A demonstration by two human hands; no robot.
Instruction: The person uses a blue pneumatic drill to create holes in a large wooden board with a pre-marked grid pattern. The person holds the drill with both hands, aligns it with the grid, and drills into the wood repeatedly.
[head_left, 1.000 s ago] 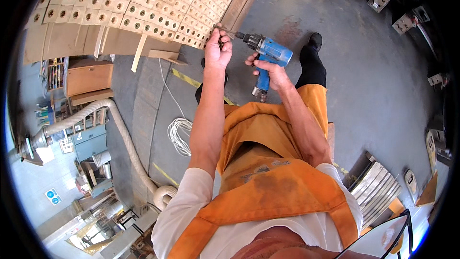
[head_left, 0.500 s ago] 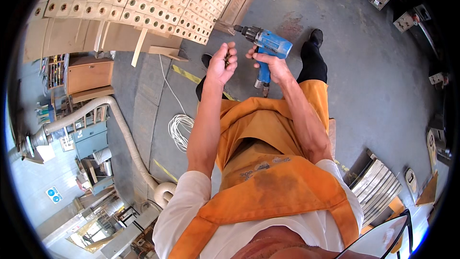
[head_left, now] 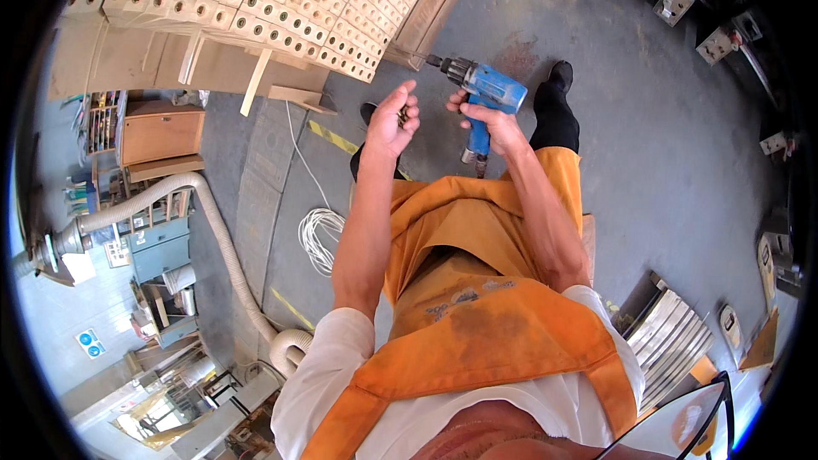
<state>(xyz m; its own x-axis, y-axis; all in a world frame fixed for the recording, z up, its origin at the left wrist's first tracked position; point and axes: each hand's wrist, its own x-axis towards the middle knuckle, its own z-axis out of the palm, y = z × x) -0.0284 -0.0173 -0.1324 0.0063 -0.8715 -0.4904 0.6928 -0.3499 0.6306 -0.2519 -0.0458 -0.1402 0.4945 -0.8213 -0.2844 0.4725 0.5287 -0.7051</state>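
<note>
My right hand (head_left: 494, 125) grips the handle of a blue pistol-grip power driver (head_left: 498, 89). The driver's dark nose points left toward the stacked wood, with a thin bit at its tip, and a metal fitting shows below its handle. Cupped and partly closed, my left hand (head_left: 393, 123) holds several small brass-coloured metal pieces (head_left: 403, 116). Their exact shape is too small to make out. Ahead and to the left stand rows of pale wooden blocks (head_left: 341, 2) with round holes; some holes in the nearer rows show dark or metallic rings. Neither hand touches the blocks.
Wooden strips (head_left: 256, 83) stick out below the block stack. On the grey floor lies a coiled white cable (head_left: 319, 238). A ribbed hose (head_left: 220, 230) runs along the left, near a wooden cabinet (head_left: 160, 138). Stacked slats (head_left: 669, 336) stand at lower right.
The driver and my right hand have shifted slightly right and down. The block stack sits a little further right in view. Both hands keep their hold.
</note>
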